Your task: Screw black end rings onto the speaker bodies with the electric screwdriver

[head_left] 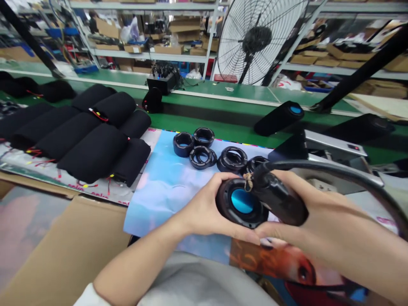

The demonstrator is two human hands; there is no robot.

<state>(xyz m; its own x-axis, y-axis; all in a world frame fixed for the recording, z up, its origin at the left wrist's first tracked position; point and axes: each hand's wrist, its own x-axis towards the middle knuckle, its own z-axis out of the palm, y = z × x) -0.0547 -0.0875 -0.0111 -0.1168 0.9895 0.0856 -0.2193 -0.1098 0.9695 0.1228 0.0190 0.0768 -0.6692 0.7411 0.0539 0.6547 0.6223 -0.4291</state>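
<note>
My left hand (204, 210) is wrapped around a round black speaker end (228, 202) with a shiny blue disc in its middle, facing up. Curled around a black corded tool (283, 197), my right hand (328, 212) also has its thumb at the near rim of the speaker end, close to my left thumb. The tool lies tilted beside the blue disc, its cable running off to the right; its working tip cannot be made out. Just beyond my hands, several black plastic rings (233, 158) sit on a printed blue sheet (159, 182).
Black fabric-covered cylinders (92, 153) with coloured wires are piled at the left. A finished-looking speaker (280, 117) lies on the green belt (197, 117). At the right stands a metal-sided device (338, 148). A large fan (255, 40) and loaded shelves are behind.
</note>
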